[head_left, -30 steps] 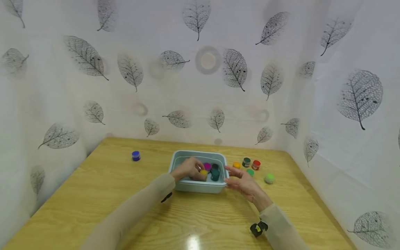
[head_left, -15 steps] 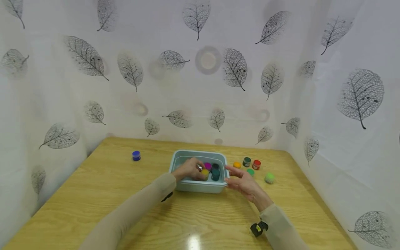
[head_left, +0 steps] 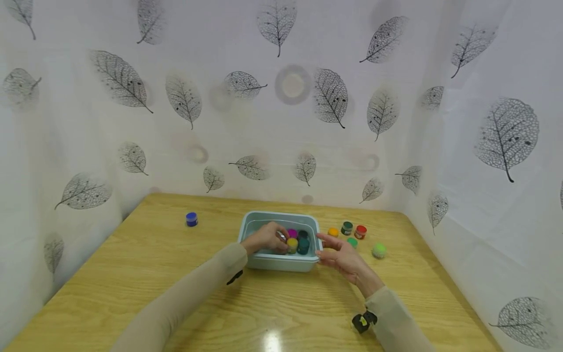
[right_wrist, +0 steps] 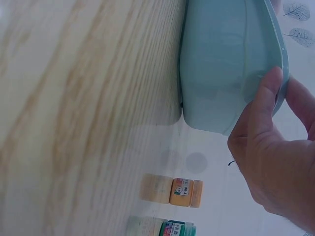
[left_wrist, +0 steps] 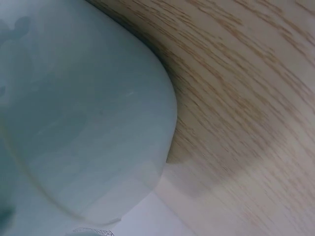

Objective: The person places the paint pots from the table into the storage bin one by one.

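Note:
My left hand reaches over the near left wall of a light blue plastic bin, fingers bent down inside it. Its fingertips are right at the left side of a yellow paint jar; I cannot tell whether they grip it. Beside that jar stand a magenta jar, a dark teal jar and a darker jar. My right hand pinches the bin's right rim between thumb and fingers. The left wrist view shows the bin's outer wall and no hand.
Right of the bin stand an orange jar, a dark green jar, a red jar, a green jar and a light green jar. A blue jar is far left on the wooden table. A leaf-print curtain surrounds it.
The yellow jar has shifted a little to the right inside the bin, and more of it shows past my left fingers. The right hand and the bin stay in place.

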Tool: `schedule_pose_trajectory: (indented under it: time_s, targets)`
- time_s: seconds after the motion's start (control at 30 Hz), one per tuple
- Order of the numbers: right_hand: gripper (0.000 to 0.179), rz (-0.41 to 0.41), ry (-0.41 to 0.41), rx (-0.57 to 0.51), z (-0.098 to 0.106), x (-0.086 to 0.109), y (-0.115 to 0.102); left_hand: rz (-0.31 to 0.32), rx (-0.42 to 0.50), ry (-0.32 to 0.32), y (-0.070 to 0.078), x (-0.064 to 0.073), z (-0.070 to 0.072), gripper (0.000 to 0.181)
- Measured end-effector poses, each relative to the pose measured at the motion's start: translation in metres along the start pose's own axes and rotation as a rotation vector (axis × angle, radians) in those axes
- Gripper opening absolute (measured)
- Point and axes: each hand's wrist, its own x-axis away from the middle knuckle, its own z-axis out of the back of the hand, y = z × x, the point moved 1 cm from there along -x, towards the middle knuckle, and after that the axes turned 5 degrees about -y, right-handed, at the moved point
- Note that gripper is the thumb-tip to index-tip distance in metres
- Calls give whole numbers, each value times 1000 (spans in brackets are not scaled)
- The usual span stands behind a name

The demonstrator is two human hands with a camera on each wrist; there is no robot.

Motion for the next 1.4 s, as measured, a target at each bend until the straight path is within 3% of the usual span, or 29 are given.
schedule_pose_trajectory:
  time_s: [0.27,0.4,0.53,0.93,1.4]
  targets:
    - [65,-6,13,-1,0,1,-1,-21,-43,37,0,1,3,27]
    - [65,-12,11,4,-1,1,-2,-33,14,71,1,2,5,27]
    - [65,-9,8,5,-1,1,-2,-87,72,104,2,4,8,24]
    - [66,-4,10,-7,0,1,-1,-212,137,295,6,11,16,15]
    - [66,-3,10,-9,0,0,0,-228,172,392,5,27,32,14]
